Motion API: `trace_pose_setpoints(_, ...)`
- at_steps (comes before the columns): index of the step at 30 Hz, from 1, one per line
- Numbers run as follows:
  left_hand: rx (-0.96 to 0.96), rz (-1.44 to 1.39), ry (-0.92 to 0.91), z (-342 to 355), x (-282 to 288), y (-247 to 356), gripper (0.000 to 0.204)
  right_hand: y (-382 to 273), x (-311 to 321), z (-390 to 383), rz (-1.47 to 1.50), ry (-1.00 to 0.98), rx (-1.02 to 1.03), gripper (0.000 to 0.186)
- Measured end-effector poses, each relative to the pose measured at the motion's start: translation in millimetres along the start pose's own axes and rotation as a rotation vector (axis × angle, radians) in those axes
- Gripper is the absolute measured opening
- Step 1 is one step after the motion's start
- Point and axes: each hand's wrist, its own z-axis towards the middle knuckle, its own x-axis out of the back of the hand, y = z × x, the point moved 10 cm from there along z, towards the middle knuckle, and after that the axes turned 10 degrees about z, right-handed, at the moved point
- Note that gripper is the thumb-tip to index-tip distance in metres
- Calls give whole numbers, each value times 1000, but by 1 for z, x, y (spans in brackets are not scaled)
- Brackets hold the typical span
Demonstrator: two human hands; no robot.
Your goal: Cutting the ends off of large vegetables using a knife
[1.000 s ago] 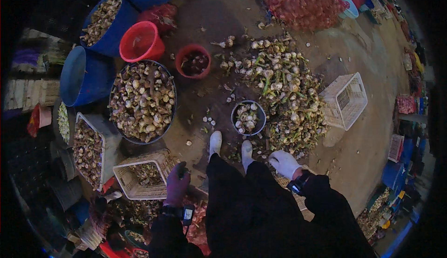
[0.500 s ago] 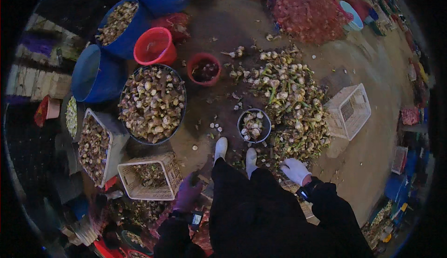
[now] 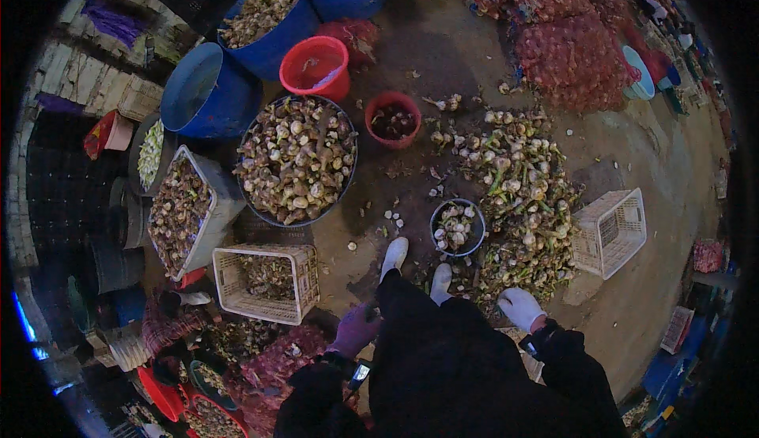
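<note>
My left hand (image 3: 356, 330), in a purple glove with dark fingertips, hangs beside my left knee. Its fingers are loosely apart, and I see nothing in them. By my right knee is my right hand (image 3: 521, 309) in a white glove, open with slightly bent fingers and no visible object. It hovers near the close edge of a heap of garlic bulbs (image 3: 530, 185) with stalks. A small round bucket (image 3: 458, 228) holding some trimmed bulbs stands just beyond my white shoes. A few loose bulbs (image 3: 394, 218) lie on the ground to the left of it.
On the left stand a big tub of garlic (image 3: 296, 161), a tilted cream crate (image 3: 304, 280), a grey bin (image 3: 213, 217), blue barrels (image 3: 209, 94) and red buckets (image 3: 320, 66). A cream crate (image 3: 609, 232) lies right of the heap. Red mesh sacks (image 3: 569, 58) are piled far right.
The whole view has shifted, with the scene sliding right and the far things lower. My left hand has moved closer to my left knee. My right hand stays beside the heap.
</note>
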Motion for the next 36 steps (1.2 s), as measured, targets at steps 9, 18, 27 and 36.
trace_pose_setpoints(9, 6, 38, -23, 4, 22, 12, 42, 4, 1, 7, 7, 17, 5, 29)
trace_pose_setpoints(18, 36, 4, -1, -6, 21, -13, 46, -1, -7, 6, -15, 8, 37, 29)
trace_pose_setpoints(27, 104, 4, 26, -12, 33, -40, 46, -3, -11, 9, -61, -72, -32, 27)
trace_pose_setpoints(36, 151, -32, 76, -30, 17, -67, 49, -9, -13, 14, -121, -42, 25, 26)
